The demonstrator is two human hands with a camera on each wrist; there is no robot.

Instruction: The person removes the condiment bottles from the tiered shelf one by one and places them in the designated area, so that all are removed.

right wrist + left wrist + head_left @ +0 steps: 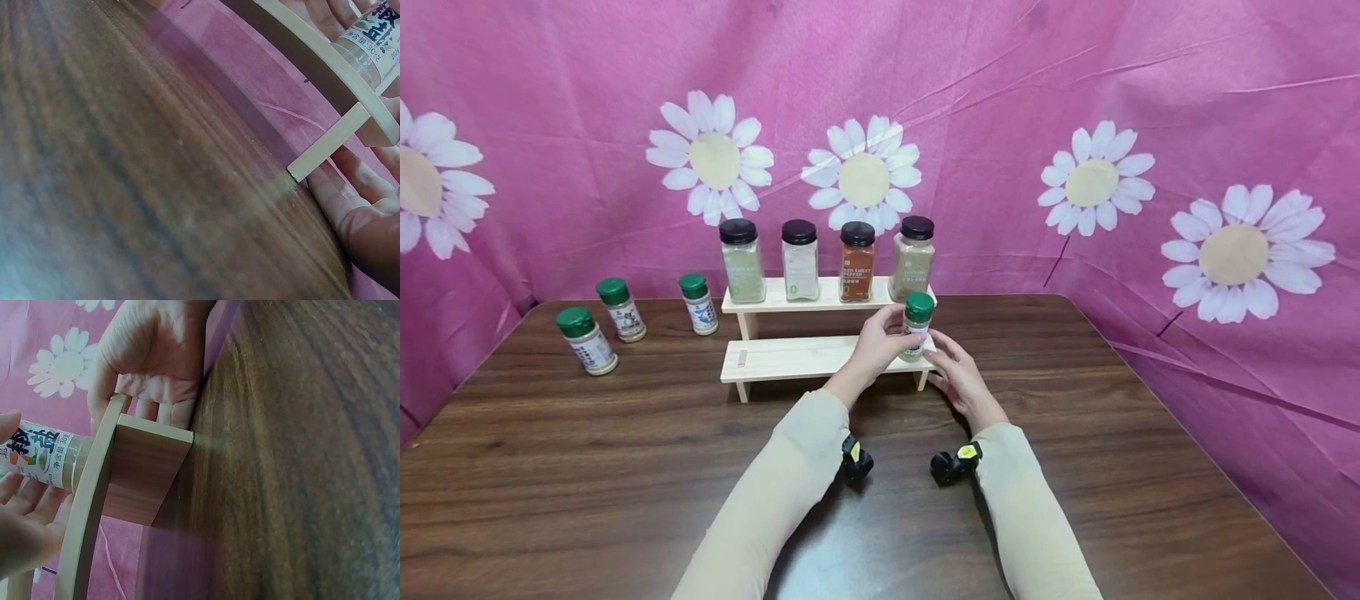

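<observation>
Left of the wooden rack (797, 358), 3 green-capped jars (593, 350) stand on the table (572, 467). The rack's upper shelf bears 4 black-capped jars (801, 273). The left hand (877, 342) pinches an upright seasoning shaker (916, 332) between thumb and fingers at the lower shelf's right end, seemingly placing it; next calls for a gentle release. The right hand (961, 379) grips that end, fingers curled behind the rack's leg. Room lies leftward along the lower shelf; right of the rack, bare tabletop reaches the table's edge.
</observation>
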